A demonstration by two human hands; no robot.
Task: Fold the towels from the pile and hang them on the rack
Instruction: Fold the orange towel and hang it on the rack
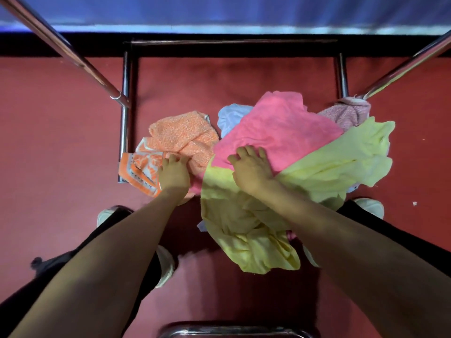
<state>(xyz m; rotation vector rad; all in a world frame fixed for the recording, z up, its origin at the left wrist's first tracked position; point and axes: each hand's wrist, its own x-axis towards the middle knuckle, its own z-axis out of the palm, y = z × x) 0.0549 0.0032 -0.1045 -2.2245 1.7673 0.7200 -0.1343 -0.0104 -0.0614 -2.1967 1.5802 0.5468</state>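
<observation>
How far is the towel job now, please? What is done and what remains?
Done: nothing visible; no towel looks folded, and the rack bars in view are bare. In hand: the left hand grips the orange towel, the right hand the pink towel. Left: everything, also the yellow towel, blue towel and mauve towel.

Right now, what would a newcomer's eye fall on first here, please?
On the red floor, a pink towel lies in the middle, a yellow towel spills toward the camera, and an orange towel sits at left. The left hand digs into the orange one, the right hand into the pink. Chrome rack bars angle in from both upper corners.
</observation>
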